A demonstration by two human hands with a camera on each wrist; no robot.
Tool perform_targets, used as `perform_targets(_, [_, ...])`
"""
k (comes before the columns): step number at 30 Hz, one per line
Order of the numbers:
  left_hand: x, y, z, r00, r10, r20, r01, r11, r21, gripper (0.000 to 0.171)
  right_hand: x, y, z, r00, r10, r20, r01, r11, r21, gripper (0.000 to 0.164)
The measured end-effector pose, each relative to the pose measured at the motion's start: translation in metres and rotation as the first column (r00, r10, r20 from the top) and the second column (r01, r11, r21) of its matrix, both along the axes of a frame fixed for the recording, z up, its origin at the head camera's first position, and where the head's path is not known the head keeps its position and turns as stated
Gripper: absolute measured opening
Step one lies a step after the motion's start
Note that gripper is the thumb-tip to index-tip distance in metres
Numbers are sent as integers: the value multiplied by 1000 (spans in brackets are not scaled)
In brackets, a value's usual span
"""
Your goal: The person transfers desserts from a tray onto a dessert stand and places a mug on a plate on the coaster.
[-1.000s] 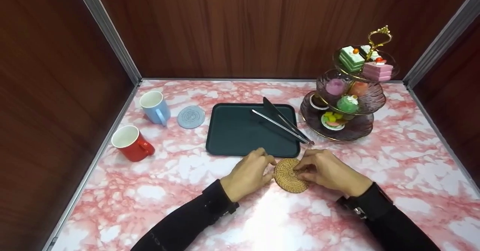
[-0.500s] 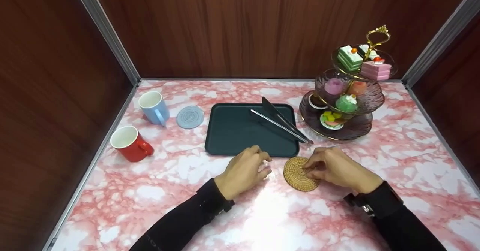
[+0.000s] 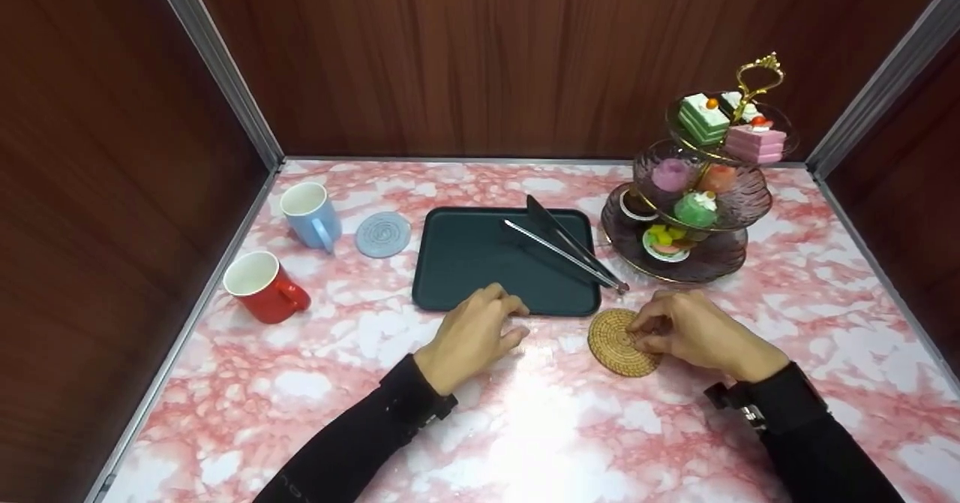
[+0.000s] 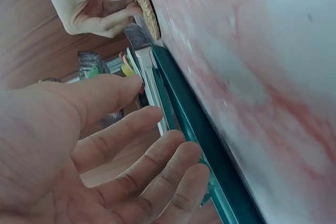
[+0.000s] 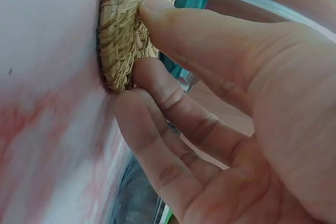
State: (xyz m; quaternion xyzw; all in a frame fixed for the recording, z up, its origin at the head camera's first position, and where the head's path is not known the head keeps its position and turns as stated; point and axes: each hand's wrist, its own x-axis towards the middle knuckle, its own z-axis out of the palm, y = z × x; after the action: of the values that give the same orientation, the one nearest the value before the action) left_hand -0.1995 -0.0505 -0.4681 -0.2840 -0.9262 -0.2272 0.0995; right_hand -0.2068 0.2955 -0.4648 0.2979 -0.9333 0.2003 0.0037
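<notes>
From my end of the link I see that the woven coaster (image 3: 616,345) has slid rightward and the left hand (image 3: 466,338) has drawn away from it to the left, so I judge the positioning now rests with the right hand (image 3: 701,335) alone. The coaster looks flat on the pink marbled tabletop (image 3: 300,390), just beside the near right corner of the tray (image 3: 472,263). The right fingers are half bent, thumb and index tips set apart on its upper face; how firmly they press I cannot tell. The left fingers spread loosely by the tray's near edge, holding nothing. The coaster is straw-coloured, coiled in rings with a coarse, wrapped rim; the tray is smooth, dark and round-cornered. Slim tongs (image 3: 559,251) lie across its right side, and far right stands a fluted, gold-edged tiered stand (image 3: 750,203)
</notes>
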Motion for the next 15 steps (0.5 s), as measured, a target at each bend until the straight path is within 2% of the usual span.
perform_targets(5, [-2,-11,0,999,29,27,-29,999,23,25,-3,7,0,1000,-14,-19,14,1000,6,20])
perform_targets(12, [-7,-27,-2,996,82,35,-83,996,31,26,-6,22,3,996,-73,57,74,997,-17,21])
perform_targets(15, [-10,-33,-2,995,99,26,-100,995,21,28,-6,30,4,994,-92,53,92,996,-14,21])
